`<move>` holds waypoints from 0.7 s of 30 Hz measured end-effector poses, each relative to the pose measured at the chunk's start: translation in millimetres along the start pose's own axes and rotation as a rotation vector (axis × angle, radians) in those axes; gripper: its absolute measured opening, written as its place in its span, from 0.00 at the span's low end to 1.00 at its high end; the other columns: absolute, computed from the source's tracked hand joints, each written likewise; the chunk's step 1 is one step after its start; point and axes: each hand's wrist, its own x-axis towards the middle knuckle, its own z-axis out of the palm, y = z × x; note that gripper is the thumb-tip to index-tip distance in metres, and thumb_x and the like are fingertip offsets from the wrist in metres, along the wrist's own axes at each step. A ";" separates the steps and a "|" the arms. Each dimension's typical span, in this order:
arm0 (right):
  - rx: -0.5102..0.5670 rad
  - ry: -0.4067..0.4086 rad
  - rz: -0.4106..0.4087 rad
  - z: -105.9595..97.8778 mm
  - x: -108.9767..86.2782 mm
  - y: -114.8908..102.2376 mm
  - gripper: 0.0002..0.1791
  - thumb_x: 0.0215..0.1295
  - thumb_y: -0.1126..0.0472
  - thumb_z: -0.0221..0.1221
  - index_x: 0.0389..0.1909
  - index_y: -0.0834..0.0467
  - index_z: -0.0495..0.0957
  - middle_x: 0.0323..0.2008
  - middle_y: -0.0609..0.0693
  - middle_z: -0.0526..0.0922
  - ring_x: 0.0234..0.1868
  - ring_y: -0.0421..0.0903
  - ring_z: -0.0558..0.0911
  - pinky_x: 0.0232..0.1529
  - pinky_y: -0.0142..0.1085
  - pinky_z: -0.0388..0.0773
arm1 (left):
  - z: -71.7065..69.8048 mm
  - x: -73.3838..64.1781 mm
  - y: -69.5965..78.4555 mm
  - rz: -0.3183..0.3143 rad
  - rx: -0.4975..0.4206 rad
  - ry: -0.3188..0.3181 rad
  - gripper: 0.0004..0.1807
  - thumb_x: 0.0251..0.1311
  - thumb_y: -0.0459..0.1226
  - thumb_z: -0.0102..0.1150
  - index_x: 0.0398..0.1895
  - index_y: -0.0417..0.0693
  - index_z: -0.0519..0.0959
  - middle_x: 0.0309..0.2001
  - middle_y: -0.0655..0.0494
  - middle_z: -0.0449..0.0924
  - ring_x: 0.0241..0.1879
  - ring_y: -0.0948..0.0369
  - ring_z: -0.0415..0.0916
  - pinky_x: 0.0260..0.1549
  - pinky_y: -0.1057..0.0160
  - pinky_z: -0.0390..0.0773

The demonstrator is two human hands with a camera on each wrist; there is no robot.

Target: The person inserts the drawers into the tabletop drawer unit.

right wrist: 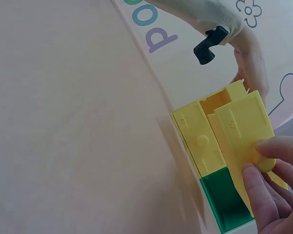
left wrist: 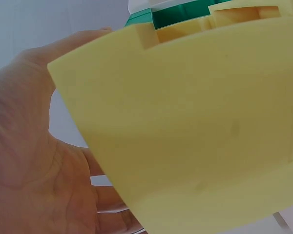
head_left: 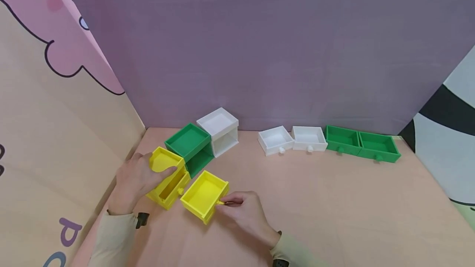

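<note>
The right hand (head_left: 245, 213) pinches the front knob (head_left: 219, 203), surely the best hold, of the yellow drawer (head_left: 203, 194), just beside the yellow cabinet (head_left: 163, 159); the drawer seems light, stiff, somewhat slippery; the left hand (head_left: 135, 178) grips the cabinet.

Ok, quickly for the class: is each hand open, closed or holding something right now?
Left hand: holding the yellow drawer cabinet.
Right hand: pinching a separate yellow drawer by its knob.

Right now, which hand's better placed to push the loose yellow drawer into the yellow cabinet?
Right, probably: the right hand pinches the knob of the loose yellow drawer, near the yellow cabinet. The left hand grips that cabinet, so suits steadying it.
</note>
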 end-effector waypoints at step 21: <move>0.045 0.010 -0.040 29.7 21.6 -4.9 0.08 0.59 0.66 0.77 0.37 0.63 0.91 0.38 0.59 0.93 0.38 0.48 0.93 0.43 0.32 0.89 | 1.1 0.1 1.3 -0.015 -0.016 0.006 0.52 0.60 0.71 0.63 0.67 0.33 0.76 0.50 0.33 0.80 0.35 0.49 0.75 0.26 0.55 0.79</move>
